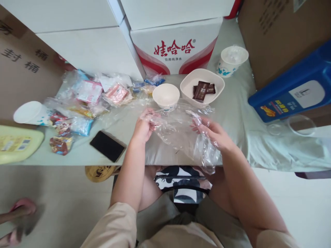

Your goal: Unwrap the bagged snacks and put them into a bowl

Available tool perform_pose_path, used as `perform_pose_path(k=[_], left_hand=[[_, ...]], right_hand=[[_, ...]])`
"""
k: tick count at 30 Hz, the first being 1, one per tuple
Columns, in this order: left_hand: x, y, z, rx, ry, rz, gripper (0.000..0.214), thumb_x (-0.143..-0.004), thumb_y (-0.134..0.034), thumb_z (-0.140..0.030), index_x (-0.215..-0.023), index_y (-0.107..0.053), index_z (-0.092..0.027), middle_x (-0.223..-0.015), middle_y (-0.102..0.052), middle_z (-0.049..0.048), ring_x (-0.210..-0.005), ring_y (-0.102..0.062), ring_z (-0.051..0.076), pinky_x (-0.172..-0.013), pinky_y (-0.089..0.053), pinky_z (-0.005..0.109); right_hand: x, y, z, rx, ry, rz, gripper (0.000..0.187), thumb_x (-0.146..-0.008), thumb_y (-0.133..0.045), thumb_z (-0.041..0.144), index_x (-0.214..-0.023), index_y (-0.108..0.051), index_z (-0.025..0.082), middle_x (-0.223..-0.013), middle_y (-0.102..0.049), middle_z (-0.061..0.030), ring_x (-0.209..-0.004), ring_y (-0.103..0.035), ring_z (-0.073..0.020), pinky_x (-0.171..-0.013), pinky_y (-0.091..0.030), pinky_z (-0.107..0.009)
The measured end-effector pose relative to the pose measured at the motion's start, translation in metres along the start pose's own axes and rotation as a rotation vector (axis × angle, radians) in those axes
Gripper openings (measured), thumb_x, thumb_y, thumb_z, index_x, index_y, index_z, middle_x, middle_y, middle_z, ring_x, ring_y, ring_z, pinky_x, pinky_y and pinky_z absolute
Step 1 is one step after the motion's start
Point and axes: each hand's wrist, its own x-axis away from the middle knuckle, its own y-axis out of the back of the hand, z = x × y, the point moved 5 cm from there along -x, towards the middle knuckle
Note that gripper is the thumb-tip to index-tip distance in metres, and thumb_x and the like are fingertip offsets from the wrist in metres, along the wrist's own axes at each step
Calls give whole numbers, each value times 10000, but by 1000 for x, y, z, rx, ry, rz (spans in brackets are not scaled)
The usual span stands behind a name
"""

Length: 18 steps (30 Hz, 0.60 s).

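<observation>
One long cloth-covered table (232, 148), and above it a clear plastic bag (178, 132) was held from both sides!
Behind stood a white carton (176, 51) with red lettering, and off to the left sprawled a heap of plastic packets (89, 93). Front and centre, the bag sagged, crumpled, its folds falling near the table's front edge. What grips, too: the left hand (145, 125) was nearly closed, thumb and fingers bunched on the bag's left edge, while the right hand (210, 132) was half-curled, holding the right side, film wrapped across its fingers. Just beyond sat a squarish white bowl (186, 82), a smaller paper cup (166, 97) beside it and, smallest, dark-wrapped bars (202, 90) inside the bowl.
</observation>
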Motion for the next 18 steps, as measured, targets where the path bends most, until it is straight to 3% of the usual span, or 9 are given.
perform_pose_path(k=[2, 5, 7, 10, 12, 15, 18], left_hand=[[2, 1, 0, 31, 35, 88, 295, -568, -705, -224, -824, -557, -212, -803, -718, -20, -542, -687, 136, -357, -369, 164], [11, -2, 0, -24, 87, 315, 456, -538, -753, -201, -972, -613, -211, -1064, -751, 42, -809, -780, 239, -435, -472, 193], [15, -3, 1, -116, 92, 386, 463, -570, -824, -251, -993, -642, -200, -1044, -757, 68, -822, -779, 244, -418, -428, 179], [10, 4, 2, -214, 40, 262, 354, -675, -840, -431, -822, -633, -183, -683, -688, 24, -546, -681, 149, -353, -253, 169], [5, 10, -1, -188, -45, 124, 382, -700, -825, -497, -733, -607, -185, -562, -609, -14, -422, -549, 88, -352, -228, 177], [-1, 16, -8, -93, -179, 1, 403, -667, -859, -493, -700, -606, -182, -638, -655, -17, -417, -458, 43, -370, -258, 177], [-3, 19, -11, -62, -201, -35, 410, -667, -881, -490, -703, -616, -179, -694, -679, -12, -458, -511, 47, -392, -306, 171]], right_hand=[[4, -6, 3, -22, -42, 43, 528, -786, -758, 659, -1098, -715, 235, -936, -782, -59, -795, -716, -206, -702, -562, -346], [4, -13, 7, -11, -68, 35, 461, -824, -729, 632, -1055, -707, 234, -816, -756, -35, -631, -667, -169, -585, -512, -312], [0, -13, 10, 8, -39, 0, 402, -837, -722, 603, -987, -703, 230, -721, -718, -14, -548, -616, -149, -532, -468, -297], [-5, -5, 8, -75, -35, -134, 363, -833, -724, 554, -1004, -675, 238, -649, -679, 11, -523, -609, -151, -525, -464, -295], [-6, 3, 3, -192, -65, -232, 411, -839, -682, 567, -1094, -634, 248, -658, -683, 14, -544, -642, -171, -531, -481, -302], [-6, 7, -3, -325, -81, -261, 540, -843, -604, 652, -1221, -552, 270, -750, -725, -4, -637, -713, -208, -563, -523, -318], [-5, -1, -5, -281, -80, -169, 728, -770, -747, 583, -1374, -452, 303, -826, -750, -3, -713, -739, -213, -646, -568, -334]])
